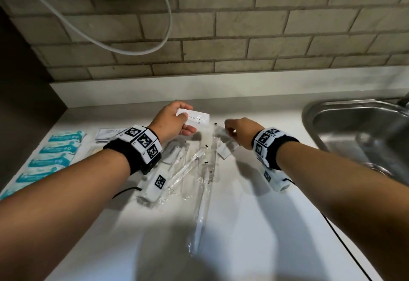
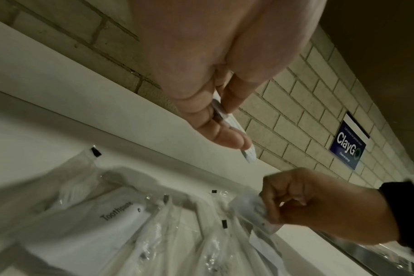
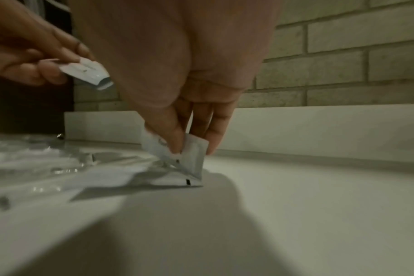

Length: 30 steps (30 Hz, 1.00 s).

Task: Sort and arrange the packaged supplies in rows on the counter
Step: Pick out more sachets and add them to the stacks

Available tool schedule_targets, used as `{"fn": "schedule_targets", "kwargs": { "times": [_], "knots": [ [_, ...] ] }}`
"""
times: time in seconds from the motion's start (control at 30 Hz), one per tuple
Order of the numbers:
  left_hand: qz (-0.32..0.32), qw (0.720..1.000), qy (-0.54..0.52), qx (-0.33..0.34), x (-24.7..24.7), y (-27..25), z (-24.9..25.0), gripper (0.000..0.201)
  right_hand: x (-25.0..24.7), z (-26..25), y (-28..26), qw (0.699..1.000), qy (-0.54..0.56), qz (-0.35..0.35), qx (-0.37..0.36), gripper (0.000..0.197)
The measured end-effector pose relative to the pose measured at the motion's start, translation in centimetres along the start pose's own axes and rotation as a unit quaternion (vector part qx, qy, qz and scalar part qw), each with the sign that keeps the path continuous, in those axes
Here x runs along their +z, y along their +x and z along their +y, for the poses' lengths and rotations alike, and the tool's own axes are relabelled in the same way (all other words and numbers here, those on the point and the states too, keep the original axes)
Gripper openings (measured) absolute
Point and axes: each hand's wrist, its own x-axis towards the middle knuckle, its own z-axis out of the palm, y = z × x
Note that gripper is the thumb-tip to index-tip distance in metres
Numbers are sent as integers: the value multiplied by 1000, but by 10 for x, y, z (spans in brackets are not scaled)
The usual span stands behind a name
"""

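My left hand (image 1: 174, 118) holds a white toothpaste sachet (image 1: 194, 118) above the white counter (image 1: 254, 225), pinched between thumb and fingers (image 2: 225, 134). To its right my right hand (image 1: 238, 133) pinches a small white sachet (image 3: 194, 155) whose lower edge touches the counter. Between the hands lies a loose heap of clear-wrapped toothbrushes (image 1: 199, 170), and another toothpaste sachet (image 2: 121, 214) lies among them. Teal packets (image 1: 57, 150) lie in a row at the left.
A steel sink (image 1: 358, 130) is set into the counter at the right. White folded packets (image 1: 108, 135) lie beside the teal row. A brick wall (image 1: 221, 37) backs the counter, with a grey cable (image 1: 132, 50) hanging on it. A dark panel (image 1: 22, 92) bounds the left.
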Motion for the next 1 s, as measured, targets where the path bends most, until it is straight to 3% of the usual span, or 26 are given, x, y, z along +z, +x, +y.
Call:
{"fn": "schedule_targets", "kwargs": {
  "times": [0.1,0.27,0.5,0.7,0.8,0.9,1.0],
  "knots": [
    [1,1000,3,-4,-1,6,-2,22,3,3,2,996,-48,-66,-23,26],
    [-5,1000,3,-15,2,10,-8,22,6,10,2,994,-45,-96,-25,39],
    [5,1000,4,-30,2,13,-10,21,-6,12,6,994,-33,-102,-25,30],
    [28,999,-8,-37,-9,5,-18,23,-27,9,4,986,135,-91,28,12],
    [29,999,5,-44,-23,-6,-22,23,-39,-10,2,977,196,-74,31,23],
    [27,997,-34,-68,-32,-19,-23,23,-45,-37,-1,967,246,-70,6,16],
    [9,997,-24,-72,-41,-31,-27,24,-42,-66,-3,961,271,-52,-12,29]
  ]
}}
